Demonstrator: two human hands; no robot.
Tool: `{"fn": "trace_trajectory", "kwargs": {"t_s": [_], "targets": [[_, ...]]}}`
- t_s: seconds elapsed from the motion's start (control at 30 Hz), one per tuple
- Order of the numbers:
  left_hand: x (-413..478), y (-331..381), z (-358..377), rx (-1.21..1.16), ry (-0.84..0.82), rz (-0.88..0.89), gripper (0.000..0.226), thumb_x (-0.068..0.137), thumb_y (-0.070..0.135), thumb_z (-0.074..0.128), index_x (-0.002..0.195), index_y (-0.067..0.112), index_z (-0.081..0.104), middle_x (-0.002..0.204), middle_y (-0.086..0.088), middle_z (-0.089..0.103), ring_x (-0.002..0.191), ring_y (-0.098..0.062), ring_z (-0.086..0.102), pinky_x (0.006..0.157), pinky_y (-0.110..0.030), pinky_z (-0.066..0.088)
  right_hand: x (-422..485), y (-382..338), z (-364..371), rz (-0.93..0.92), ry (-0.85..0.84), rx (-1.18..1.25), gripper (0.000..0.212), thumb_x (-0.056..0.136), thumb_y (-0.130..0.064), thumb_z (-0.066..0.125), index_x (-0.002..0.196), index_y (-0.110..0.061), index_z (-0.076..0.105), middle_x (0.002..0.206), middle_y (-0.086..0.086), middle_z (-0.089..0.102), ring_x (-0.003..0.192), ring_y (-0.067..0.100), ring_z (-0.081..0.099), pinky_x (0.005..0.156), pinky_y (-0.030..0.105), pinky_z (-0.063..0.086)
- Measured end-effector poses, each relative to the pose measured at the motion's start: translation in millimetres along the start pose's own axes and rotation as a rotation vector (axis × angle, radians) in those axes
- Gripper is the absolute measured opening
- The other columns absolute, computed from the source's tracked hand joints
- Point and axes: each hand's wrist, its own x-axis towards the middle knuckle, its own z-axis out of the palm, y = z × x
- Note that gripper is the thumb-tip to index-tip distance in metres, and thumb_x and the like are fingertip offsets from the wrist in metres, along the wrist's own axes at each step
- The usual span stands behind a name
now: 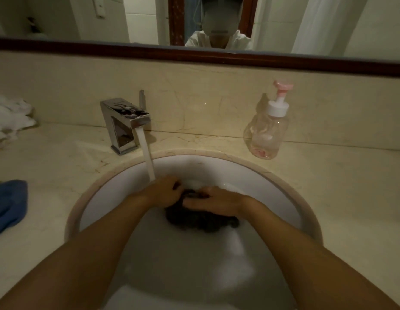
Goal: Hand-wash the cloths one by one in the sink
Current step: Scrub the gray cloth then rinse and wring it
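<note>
A dark grey cloth (203, 221) lies bunched in the round white sink (281, 195), which holds cloudy water. My left hand (163, 193) grips the cloth's upper left part, fingers curled into it. My right hand (214, 201) grips the top of the cloth from the right, close against the left hand. Water runs from the chrome tap (124, 121) in a stream that lands just behind my left hand. Most of the cloth hangs below my hands in the water.
A blue cloth (8, 204) lies on the marble counter at the left edge. White cloths (8, 117) are heaped at the far left by the wall. A clear pump bottle (268, 130) with a pink top stands right of the tap. A mirror runs along the back.
</note>
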Motion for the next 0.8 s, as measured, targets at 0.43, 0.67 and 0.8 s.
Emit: {"fn": "trace_trajectory", "kwargs": {"t_s": [0.43, 0.67, 0.8], "targets": [[0, 10, -4, -0.021, -0.242, -0.144, 0.026, 0.098, 0.037, 0.059, 0.12, 0.023, 0.059, 0.116, 0.001, 0.06, 0.108, -0.019, 0.057, 0.089, -0.031, 0.05, 3, 19, -4, 0.254, 0.146, 0.006, 0.04, 0.09, -0.037, 0.067, 0.123, -0.016, 0.058, 0.114, 0.008, 0.057, 0.104, 0.027, 0.056, 0.089, 0.039, 0.048], [5, 2, -5, 0.091, -0.19, 0.041, 0.075, 0.07, 0.07, 0.069, 0.133, 0.033, 0.051, 0.129, 0.009, 0.057, 0.118, -0.013, 0.055, 0.106, -0.042, 0.047, -3, 17, -13, 0.108, -0.208, -0.33, 0.092, 0.075, -0.06, 0.078, 0.155, -0.038, 0.037, 0.153, 0.0, 0.045, 0.132, 0.03, 0.052, 0.104, 0.044, 0.051], [-3, 4, 7, 0.345, -0.357, -0.046, 0.125, 0.072, 0.053, 0.083, 0.161, 0.025, 0.0, 0.166, 0.001, 0.01, 0.152, -0.026, 0.017, 0.123, -0.043, 0.024, -1, 28, 0, 0.121, -0.104, -0.625, 0.106, 0.089, -0.03, 0.073, 0.164, -0.036, -0.001, 0.169, -0.001, 0.012, 0.15, 0.035, 0.027, 0.112, 0.053, 0.043]]}}
